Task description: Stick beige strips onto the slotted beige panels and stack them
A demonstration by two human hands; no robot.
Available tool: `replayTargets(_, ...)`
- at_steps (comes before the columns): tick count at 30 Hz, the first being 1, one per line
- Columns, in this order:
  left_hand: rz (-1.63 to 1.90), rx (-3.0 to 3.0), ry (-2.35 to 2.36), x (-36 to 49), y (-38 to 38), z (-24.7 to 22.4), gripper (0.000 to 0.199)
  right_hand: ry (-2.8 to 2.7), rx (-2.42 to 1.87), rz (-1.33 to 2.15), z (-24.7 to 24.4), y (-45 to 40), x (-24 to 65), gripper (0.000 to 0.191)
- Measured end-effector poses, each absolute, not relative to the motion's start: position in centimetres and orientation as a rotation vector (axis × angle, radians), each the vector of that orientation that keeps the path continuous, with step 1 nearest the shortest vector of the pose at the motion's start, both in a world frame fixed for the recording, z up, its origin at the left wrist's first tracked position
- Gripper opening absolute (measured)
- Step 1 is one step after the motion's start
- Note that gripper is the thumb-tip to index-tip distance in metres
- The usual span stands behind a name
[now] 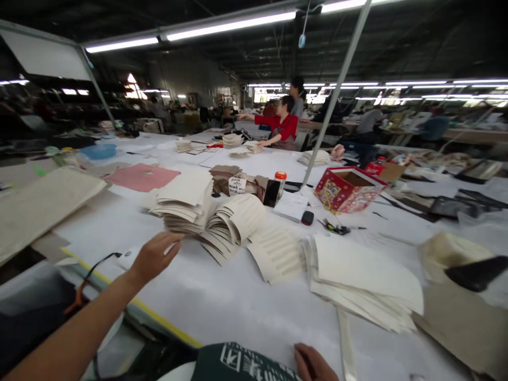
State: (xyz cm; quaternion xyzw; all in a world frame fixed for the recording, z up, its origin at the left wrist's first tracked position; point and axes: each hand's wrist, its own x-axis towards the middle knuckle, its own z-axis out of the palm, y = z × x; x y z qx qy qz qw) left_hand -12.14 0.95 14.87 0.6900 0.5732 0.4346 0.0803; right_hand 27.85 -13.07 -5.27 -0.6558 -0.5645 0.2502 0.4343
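My left hand (153,259) is at the near edge of a stack of cream sheet pieces (186,193). Its fingers reach toward the lower sheets, with a gap between thumb and fingers; whether the fingertips touch the stack is unclear. Beside that stack, more curved cream pieces (238,217) lean and fan out. A small spread of cream pieces (278,251) lies flat to their right, followed by a larger pile of white-cream pieces (361,278). At the bottom edge, my right hand (313,364) rests partly in view by the table edge, fingers loosely bent, nothing visible in them.
On the white table (238,312) stand a red patterned box (345,190), a phone (271,192), a notepad (291,205) and a brown labelled bundle (238,184). Pink sheets (143,177) lie at left. A slanted pole (337,90) rises mid-table. A person in red (283,127) works across.
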Motion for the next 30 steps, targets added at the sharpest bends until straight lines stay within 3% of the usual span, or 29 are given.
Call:
replayTargets(4,1.277,1.932,1.593,-9.4,-2.1,10.5,0.013,-1.593,-1.569,0.609,-3.6,-14.2,28.3,0.026)
replayTargets(7,1.166,2.163,1.463,-7.6,-2.0,7.9,0.007,-1.665,-1.586,0.550,-2.3,-13.5,28.4,0.029)
replayTargets(15,0.692,2.995,1.019,1.5,1.4,1.7,0.037,-1.680,-1.710,0.588,-1.7,-12.4,27.6,0.020)
replayTargets(20,0.276,3.028,1.012,8.2,6.1,1.4,0.052,-1.715,-1.775,0.566,-1.1,-10.9,26.9,0.018)
replayTargets(24,-0.023,2.867,0.889,10.1,10.0,2.0,0.040,-1.716,-1.711,0.504,-1.3,-9.3,26.9,0.025)
replayTargets(27,-0.031,2.840,0.838,9.6,11.9,3.3,0.036,-1.673,-1.704,0.498,-1.4,-7.8,27.2,0.026)
replayTargets(30,0.106,2.691,0.861,7.8,12.2,4.9,0.046,-1.571,-1.731,0.533,-1.0,-6.2,27.6,0.025)
